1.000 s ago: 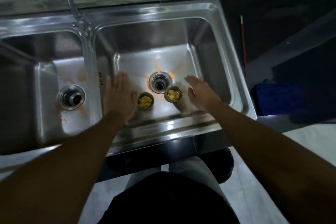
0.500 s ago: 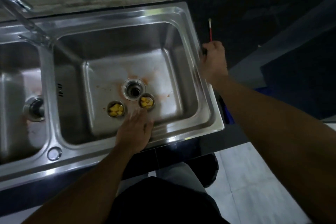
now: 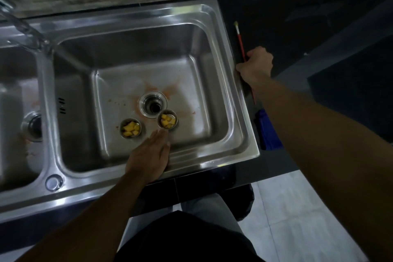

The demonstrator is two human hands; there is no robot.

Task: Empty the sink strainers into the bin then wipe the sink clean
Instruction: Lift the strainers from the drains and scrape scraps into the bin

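Note:
Two small metal strainers lie in the right basin of the steel double sink point(image 3: 214, 34). The left strainer point(image 3: 130, 128) and the right strainer point(image 3: 167, 121) both hold yellow food bits, beside the open drain point(image 3: 153, 107). Orange stains ring the drain. My left hand point(image 3: 150, 155) reaches into the basin, fingers straight, tips just below the right strainer; whether they touch it I cannot tell. My right hand point(image 3: 256, 65) is curled on the dark counter at the sink's right edge, over a thin red brush point(image 3: 239, 37).
The left basin has its own drain point(image 3: 34, 127) and orange stains. A tap point(image 3: 23, 27) stands at the back left. A blue cloth point(image 3: 269, 132) lies on the counter to the right. A stone-tile wall runs behind; pale floor tiles show below.
My right hand left the basin and moved to the counter by the red brush. My left hand shifted from beside the left strainer to just below the right one. The view turned right.

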